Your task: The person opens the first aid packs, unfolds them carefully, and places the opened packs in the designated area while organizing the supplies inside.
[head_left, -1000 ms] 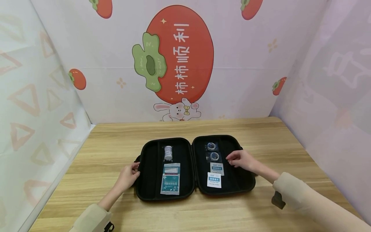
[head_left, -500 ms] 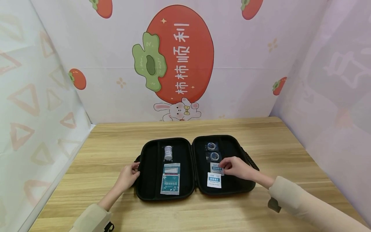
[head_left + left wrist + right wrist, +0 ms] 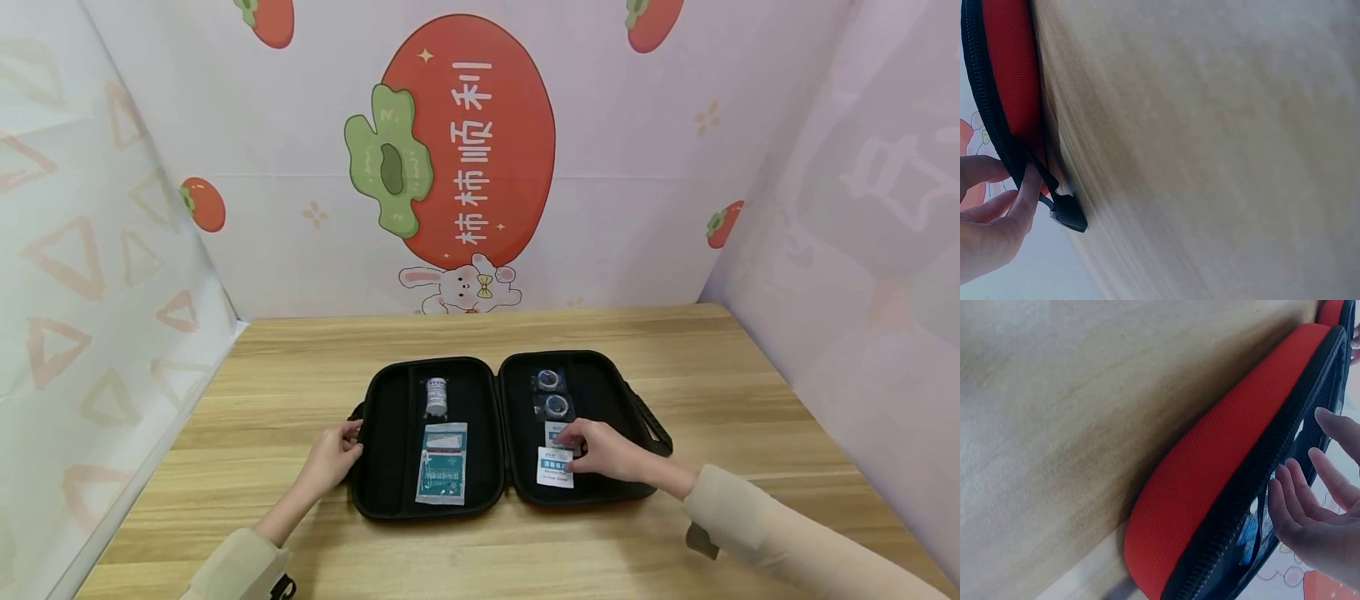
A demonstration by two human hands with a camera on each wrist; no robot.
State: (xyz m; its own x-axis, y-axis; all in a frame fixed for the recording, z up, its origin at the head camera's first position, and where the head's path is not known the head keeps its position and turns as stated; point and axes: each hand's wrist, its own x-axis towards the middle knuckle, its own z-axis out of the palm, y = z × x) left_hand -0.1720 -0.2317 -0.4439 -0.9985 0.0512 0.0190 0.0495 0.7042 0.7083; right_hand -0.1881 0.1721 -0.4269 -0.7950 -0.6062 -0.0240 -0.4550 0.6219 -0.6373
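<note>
A black-lined zip case point(image 3: 386, 450) with red outer sides lies unfolded on the table. At its left rim my left hand point(image 3: 330, 457) grips the edge, fingers by the black zipper pull point(image 3: 1068, 214) in the left wrist view. My right hand point(image 3: 611, 454) is over the right half, fingers loosely spread in the right wrist view. Its fingertips overlap two white-and-blue alcohol pad packets: the far packet point(image 3: 552, 431), partly hidden, and the near packet point(image 3: 550, 475). Behind these lie two wrapped rolls, a front roll point(image 3: 557, 407) and a back roll point(image 3: 549, 380).
The case's left half holds a small white bottle point(image 3: 437, 395) and a teal-and-clear packet point(image 3: 442, 471). A black strap handle point(image 3: 655, 425) sticks out at the right side. Wood-grain table point(image 3: 465, 558) surrounds the case, with printed cloth walls point(image 3: 615, 167) behind and beside it.
My right hand has moved left and nearer across the right half, from bare lining to the alcohol pad packets, uncovering the strap handle. The left hand stays at the rim.
</note>
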